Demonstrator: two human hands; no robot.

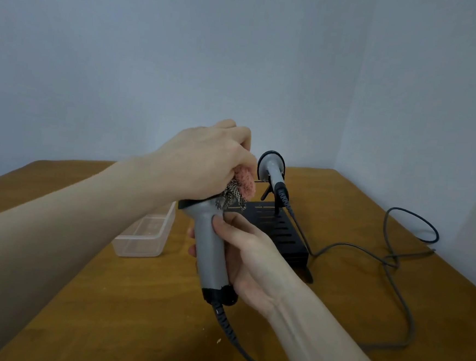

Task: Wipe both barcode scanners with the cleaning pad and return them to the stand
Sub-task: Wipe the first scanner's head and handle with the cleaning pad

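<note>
My right hand grips the grey handle of a barcode scanner, holding it upright above the table. My left hand holds a pink cleaning pad with a checked backing and presses it onto the scanner's head, which is mostly hidden under the hand. A second grey scanner hangs on the black stand behind, head up, its cable running down to the right.
A clear plastic tub sits on the wooden table left of the stand. Grey cables loop across the table's right side, and one trails from the held scanner toward me. Walls close the back and right.
</note>
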